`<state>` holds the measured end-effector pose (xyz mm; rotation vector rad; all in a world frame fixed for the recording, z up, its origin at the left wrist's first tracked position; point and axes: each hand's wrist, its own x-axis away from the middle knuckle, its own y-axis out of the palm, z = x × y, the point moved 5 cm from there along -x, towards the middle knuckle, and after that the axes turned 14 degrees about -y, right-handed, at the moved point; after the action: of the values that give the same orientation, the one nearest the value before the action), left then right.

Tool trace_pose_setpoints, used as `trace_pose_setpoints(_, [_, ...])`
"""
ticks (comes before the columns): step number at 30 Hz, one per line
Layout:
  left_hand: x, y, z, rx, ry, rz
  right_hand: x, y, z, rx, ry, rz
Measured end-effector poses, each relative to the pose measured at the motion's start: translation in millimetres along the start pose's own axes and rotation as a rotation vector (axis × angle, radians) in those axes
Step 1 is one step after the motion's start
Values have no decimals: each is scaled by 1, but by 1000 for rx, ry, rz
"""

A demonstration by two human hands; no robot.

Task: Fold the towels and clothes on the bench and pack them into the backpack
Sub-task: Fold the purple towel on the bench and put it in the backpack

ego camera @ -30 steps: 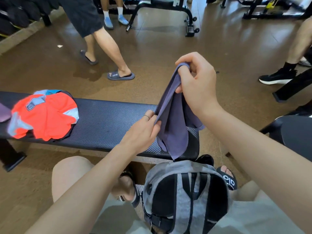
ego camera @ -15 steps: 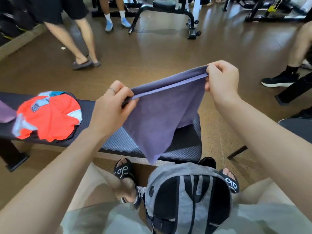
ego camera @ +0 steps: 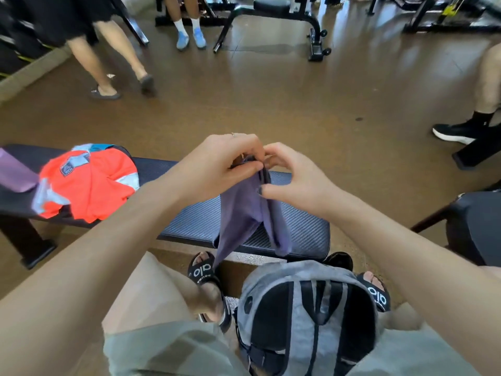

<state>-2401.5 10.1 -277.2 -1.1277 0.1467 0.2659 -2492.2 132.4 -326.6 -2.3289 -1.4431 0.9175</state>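
Left hand (ego camera: 217, 164) and right hand (ego camera: 292, 177) together above the bench (ego camera: 303, 229), both pinching the top of the purple towel (ego camera: 244, 213), cloth hanging doubled, backpack (ego camera: 306, 316) below, orange shirt (ego camera: 89, 183) on the bench's left

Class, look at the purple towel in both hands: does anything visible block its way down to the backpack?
Nothing visible does: the purple towel hangs over the bench edge, and the grey backpack stands right below; whether it is open cannot be told.
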Motion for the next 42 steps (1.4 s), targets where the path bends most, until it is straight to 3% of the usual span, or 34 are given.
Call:
trace_pose_setpoints(5, [9,1,-9,158,-159,-3,3,-4,6,-157,49,37])
trace_pose_setpoints(13, [24,22,-23,518,-324,-22,9,-11,9,-131,162,86])
trace_pose_setpoints(18, [28,30,-5,246,-137,-35,8,-10,4,-173,126,113])
trace_pose_setpoints(22, [28,31,-4,62,-94,-2,6,-12,3,-164,100,106])
trace_pose_setpoints(25, [25,28,-3,82,-107,4,6,-13,1,-172,88,99])
trace_pose_setpoints(30, [21,30,-5,-12,-48,-116,7,-17,2,-125,85,110])
trace_pose_setpoints(33, [22,28,-6,-70,-47,-91,7,-19,3,-126,84,126])
trace_pose_setpoints(36, [22,23,-6,-11,-74,-14,7,-19,3,-129,93,120])
trace_pose_setpoints(42, [25,13,-2,343,-227,121,11,-22,8,-78,128,113])
